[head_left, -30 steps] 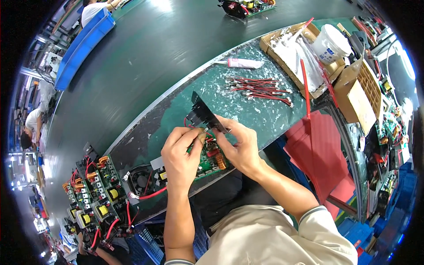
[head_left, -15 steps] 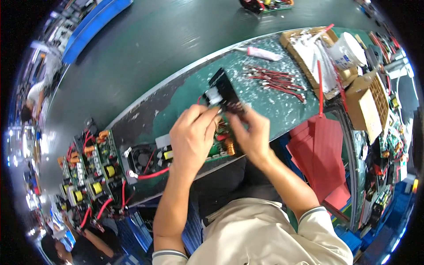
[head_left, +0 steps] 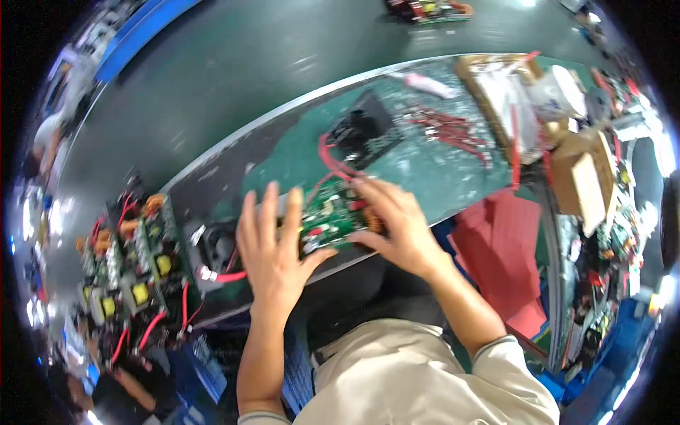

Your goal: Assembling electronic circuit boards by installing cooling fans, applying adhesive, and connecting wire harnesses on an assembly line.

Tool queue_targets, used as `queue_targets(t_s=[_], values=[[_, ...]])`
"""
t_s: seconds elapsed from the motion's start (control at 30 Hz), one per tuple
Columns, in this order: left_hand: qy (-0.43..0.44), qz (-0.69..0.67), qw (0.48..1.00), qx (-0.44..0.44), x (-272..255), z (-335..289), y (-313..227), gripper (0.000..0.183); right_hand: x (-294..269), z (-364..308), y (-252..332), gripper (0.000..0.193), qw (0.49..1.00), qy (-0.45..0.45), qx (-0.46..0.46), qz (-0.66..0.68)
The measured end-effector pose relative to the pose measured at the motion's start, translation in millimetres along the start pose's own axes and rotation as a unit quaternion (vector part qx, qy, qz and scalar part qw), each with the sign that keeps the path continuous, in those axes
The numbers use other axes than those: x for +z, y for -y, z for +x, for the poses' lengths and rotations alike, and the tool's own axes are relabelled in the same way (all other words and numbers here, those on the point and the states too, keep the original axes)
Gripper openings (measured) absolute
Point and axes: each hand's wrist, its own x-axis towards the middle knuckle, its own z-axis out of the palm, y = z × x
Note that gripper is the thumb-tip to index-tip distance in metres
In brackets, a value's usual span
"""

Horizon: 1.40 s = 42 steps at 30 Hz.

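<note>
A green circuit board [head_left: 331, 216] with a copper coil lies at the bench's near edge, between my hands. My left hand [head_left: 269, 244] is spread over its left end, fingers stretched out and apart. At the board's right end, my right hand [head_left: 404, 227] has thumb and fingers on either side, gripping it around the coil. Beyond the board, a black panel [head_left: 365, 127] rests on the bench, and red wires [head_left: 329, 156] run between panel and board. Left of my left hand sits a black fan [head_left: 219, 244], with a thick red cable [head_left: 230, 277] beside it.
Several upright circuit boards [head_left: 131, 262] stand at the left. Red wire leads [head_left: 453, 131], a white tube [head_left: 428, 85], a cardboard tray [head_left: 489, 99] and a white tub [head_left: 559, 92] are on the right. Red sheets [head_left: 496, 248] hang by the bench's right front. A co-worker's arm [head_left: 134, 386] shows lower left.
The black panel, held up in both hands before, now lies on the bench. My hands have come down and apart onto the circuit board; the left one has opened.
</note>
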Motion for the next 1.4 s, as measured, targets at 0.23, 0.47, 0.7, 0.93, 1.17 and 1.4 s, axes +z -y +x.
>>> queue_targets(t_s=[0.23,0.47,0.7,0.93,1.17,1.4], values=[[-0.040,0.001,0.998,-0.043,6,0,5,0.093,-40,-34,0,0.019,0.888,-0.189,0.375,0.185],[-0.037,0.000,0.999,-0.002,7,10,10,0.092,-88,-70,-86,0.047,0.863,-0.438,0.252,0.027],[-0.096,0.008,0.995,0.010,28,-23,12,0.102,-174,13,-136,0.026,0.850,-0.473,0.163,-0.165],[-0.076,0.060,0.995,-0.010,43,-31,6,0.099,-190,22,-169,0.022,0.867,-0.439,0.230,-0.055],[-0.087,0.075,0.993,0.006,41,-24,7,0.098,-173,12,-166,0.022,0.871,-0.443,0.211,-0.023],[-0.071,0.074,0.995,-0.001,45,-26,5,0.102,-177,5,-173,0.022,0.867,-0.408,0.281,-0.060]])
